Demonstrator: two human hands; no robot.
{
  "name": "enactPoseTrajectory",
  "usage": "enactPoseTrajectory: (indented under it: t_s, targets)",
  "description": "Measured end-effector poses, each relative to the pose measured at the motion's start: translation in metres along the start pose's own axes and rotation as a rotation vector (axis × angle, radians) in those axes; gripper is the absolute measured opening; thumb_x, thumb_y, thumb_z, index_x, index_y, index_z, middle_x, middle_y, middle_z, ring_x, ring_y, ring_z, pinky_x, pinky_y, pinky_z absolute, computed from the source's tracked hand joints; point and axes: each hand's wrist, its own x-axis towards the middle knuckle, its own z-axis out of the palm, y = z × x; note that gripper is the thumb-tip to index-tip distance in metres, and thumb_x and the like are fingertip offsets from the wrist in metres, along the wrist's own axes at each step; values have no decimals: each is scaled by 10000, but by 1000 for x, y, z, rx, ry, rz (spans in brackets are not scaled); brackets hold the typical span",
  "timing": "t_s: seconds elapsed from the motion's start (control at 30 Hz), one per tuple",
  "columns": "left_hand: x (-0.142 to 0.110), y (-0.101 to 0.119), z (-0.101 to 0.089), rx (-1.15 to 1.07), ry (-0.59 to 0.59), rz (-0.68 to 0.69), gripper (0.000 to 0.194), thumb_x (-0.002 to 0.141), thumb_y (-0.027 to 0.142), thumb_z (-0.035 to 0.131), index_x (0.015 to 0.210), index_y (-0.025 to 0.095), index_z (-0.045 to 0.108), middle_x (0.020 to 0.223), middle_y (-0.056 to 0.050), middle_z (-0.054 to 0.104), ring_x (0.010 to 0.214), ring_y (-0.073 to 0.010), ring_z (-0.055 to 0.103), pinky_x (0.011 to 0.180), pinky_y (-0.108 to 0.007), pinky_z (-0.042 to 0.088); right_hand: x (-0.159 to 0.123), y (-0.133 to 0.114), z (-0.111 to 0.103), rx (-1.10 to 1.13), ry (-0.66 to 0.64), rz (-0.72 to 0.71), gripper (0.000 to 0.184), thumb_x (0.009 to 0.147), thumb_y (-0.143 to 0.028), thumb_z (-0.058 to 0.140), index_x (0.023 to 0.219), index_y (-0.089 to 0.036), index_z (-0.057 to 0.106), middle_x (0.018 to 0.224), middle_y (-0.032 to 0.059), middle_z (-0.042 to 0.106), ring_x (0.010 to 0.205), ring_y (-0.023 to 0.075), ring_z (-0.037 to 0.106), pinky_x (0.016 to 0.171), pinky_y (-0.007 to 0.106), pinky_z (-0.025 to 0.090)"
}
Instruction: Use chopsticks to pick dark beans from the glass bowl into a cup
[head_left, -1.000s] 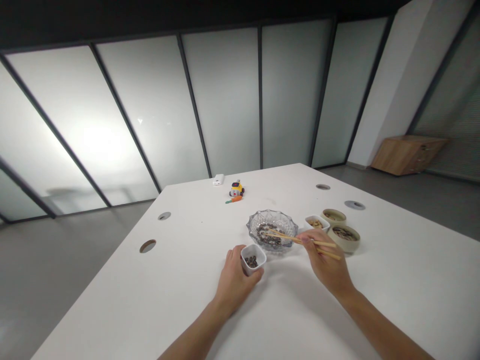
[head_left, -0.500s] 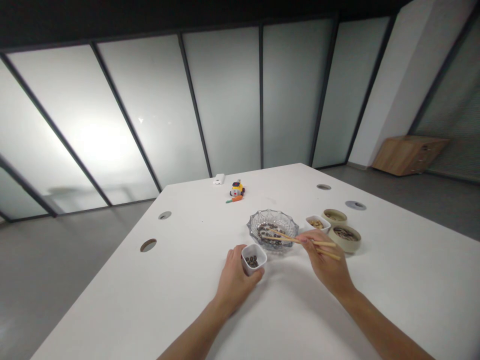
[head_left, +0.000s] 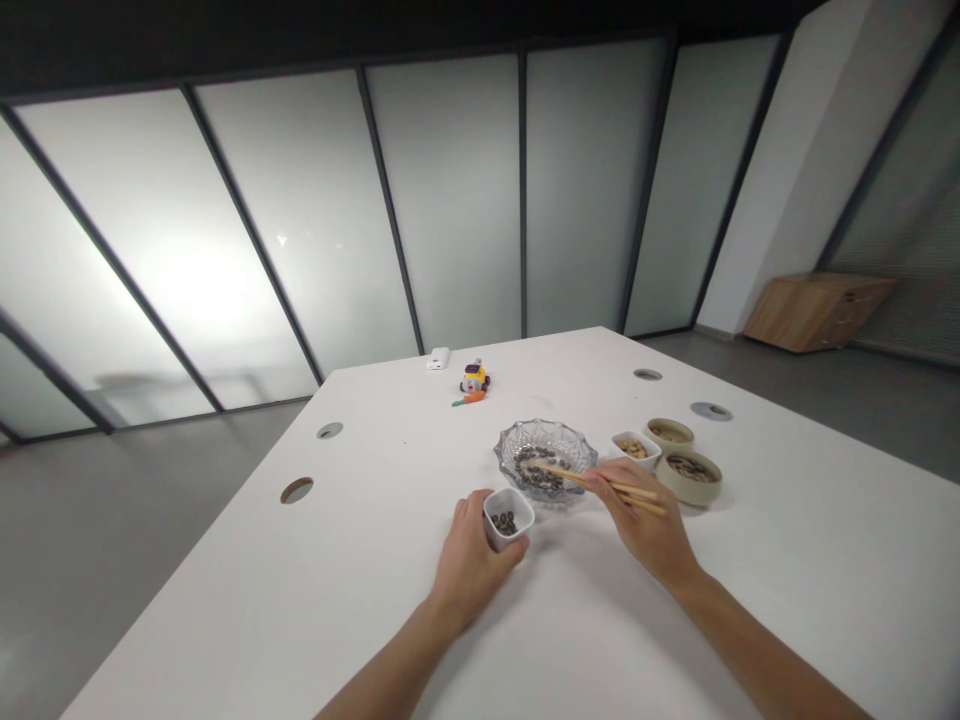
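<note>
glass bowl = landmark | left: bare white tabletop, open to the table's left edge | near side: small white cup in left hand blocks | right: right hand with chopsticks over rim, then white dish, two beige bowls | beyond: open strip, then orange carrot piece, toy vehicle

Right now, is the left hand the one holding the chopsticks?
No, the chopsticks are in the right hand, while the left hand holds the small white cup.
</note>
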Motion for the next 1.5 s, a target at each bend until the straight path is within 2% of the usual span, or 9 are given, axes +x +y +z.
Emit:
enactPoseTrajectory:
  t_s: [0.2, 0.4, 0.63, 0.97, 1.23, 1.5]
  targets:
    - [0, 1, 0, 8, 1, 5, 395, 859, 258, 771, 1233, 218, 653, 1155, -60, 681, 1106, -257, 614, 987, -353, 479, 2, -2, -2, -62, 66, -72, 361, 1095, -463, 623, 881, -228, 793, 841, 55, 789, 763, 201, 756, 721, 306, 598]
    - [0, 1, 0, 12, 2, 9, 366, 853, 255, 772, 1202, 224, 665, 1133, -58, 682, 1084, -258, 616, 968, -356, 481, 3, -3, -5, -110, 40, -99, 382, 1111, -448, 592, 848, -236, 771, 802, 35, 780, 731, 190, 752, 693, 298, 587]
    - [0, 2, -1, 16, 0, 0, 387, 855, 264, 779, 1220, 214, 658, 1132, -57, 675, 1080, -255, 610, 967, -356, 472, 3, -7, -4, -66, -1, -78, 352, 1104, -439, 606, 858, -242, 760, 814, 35, 776, 738, 195, 750, 698, 303, 591]
    - [0, 1, -1, 8, 1, -4, 398, 853, 265, 777, 1228, 217, 652, 1125, -51, 673, 1075, -255, 609, 967, -355, 477, 1, -2, -5, -62, 36, -74, 345, 1104, -438, 608, 897, -235, 796, 863, 58, 794, 782, 203, 765, 724, 309, 605]
    - [0, 3, -1, 26, 6, 1, 400, 844, 275, 774, 1223, 219, 657, 1111, -50, 676, 1056, -256, 614, 953, -358, 478, 2, -7, -3, -18, -48, -55, 340, 1104, -428, 614, 885, -243, 797, 859, 49, 796, 778, 199, 771, 704, 297, 600]
    - [0, 3, -1, 27, 5, -5, 397, 843, 263, 774, 1222, 224, 662, 1109, -49, 678, 1056, -256, 619, 947, -358, 485, 2, -8, -5, 6, 1, -72, 279, 1084, -379, 656, 893, -243, 808, 863, 46, 795, 777, 192, 768, 713, 292, 601]
